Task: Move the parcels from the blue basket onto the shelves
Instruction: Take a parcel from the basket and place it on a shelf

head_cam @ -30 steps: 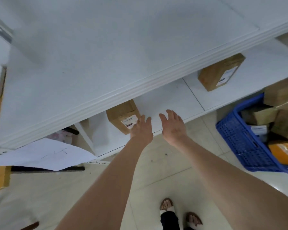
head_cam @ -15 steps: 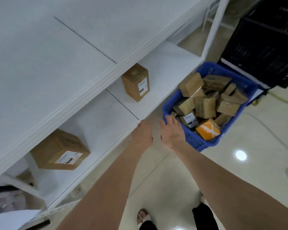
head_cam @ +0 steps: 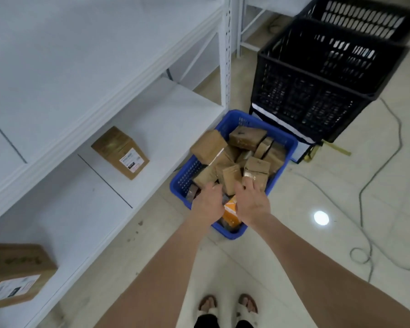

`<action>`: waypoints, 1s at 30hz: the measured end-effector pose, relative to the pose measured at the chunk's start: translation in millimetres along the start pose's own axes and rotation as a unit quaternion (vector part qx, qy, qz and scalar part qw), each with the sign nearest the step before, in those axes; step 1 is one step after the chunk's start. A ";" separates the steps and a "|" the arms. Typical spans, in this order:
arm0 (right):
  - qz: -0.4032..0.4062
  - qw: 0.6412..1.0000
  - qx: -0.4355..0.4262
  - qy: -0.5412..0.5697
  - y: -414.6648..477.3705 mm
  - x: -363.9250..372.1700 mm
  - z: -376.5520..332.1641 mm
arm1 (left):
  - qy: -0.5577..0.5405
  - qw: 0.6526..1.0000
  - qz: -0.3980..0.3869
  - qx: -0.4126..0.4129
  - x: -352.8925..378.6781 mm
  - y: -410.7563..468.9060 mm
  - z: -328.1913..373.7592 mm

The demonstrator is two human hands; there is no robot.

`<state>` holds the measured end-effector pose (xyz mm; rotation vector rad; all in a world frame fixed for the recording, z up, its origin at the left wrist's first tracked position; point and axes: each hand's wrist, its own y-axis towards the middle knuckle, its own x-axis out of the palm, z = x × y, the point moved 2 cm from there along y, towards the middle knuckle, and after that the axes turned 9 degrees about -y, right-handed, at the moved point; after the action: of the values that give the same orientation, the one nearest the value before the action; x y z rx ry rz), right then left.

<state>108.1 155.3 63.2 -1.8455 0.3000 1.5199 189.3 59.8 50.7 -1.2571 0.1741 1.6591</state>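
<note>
"Parcels [head_cam: 246,138] lie where?"
"Two on the lower shelf [head_cam: 57,221], left; the rest heaped in the blue basket [head_cam: 182,183] on the floor [head_cam: 317,185]."
"And the hands?"
"Left hand [head_cam: 208,203]: fingers dip among the parcels, grip indiscernible. Right hand [head_cam: 255,202]: fingers spread, touching one parcel."

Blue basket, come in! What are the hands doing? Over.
Left hand and right hand open, over blue basket. Right hand at brown parcel, nothing lifted. Nothing in the way.

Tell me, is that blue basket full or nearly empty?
Full: brown parcels are heaped above the rim of the blue basket.
</note>
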 end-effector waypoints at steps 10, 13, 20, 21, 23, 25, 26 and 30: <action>-0.095 0.985 0.056 0.134 119.8 12.6 70.9 | -0.026 0.996 -0.021 -0.079 12.1 124.9 26.6; -0.123 0.979 0.046 0.153 175.0 26.1 80.6 | -0.045 0.993 -0.025 -0.107 23.4 174.4 13.3; -0.186 0.953 0.058 0.230 274.7 75.5 88.4 | -0.117 0.968 -0.042 -0.216 71.2 256.1 -20.7; -0.206 0.943 0.063 0.253 287.0 86.1 87.6 | -0.129 0.964 -0.039 -0.229 77.9 266.6 -25.6; -0.237 0.924 0.072 0.292 307.9 104.1 85.3 | -0.160 0.953 -0.031 -0.256 88.2 284.7 -34.3; -0.268 0.905 0.078 0.322 326.5 122.6 84.2 | -0.185 0.937 -0.033 -0.293 99.4 299.7 -42.0; -0.282 0.899 0.076 0.327 334.6 129.8 83.6 | -0.203 0.926 -0.023 -0.316 105.7 306.1 -46.1; -0.333 0.866 0.084 0.364 358.6 154.5 71.2 | -0.295 0.855 0.015 -0.426 138.3 323.0 -66.9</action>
<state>-113.7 -16.2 -217.9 -2.0158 0.0999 0.2886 -8.5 -53.3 -225.1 -1.2602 -1.0264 2.1547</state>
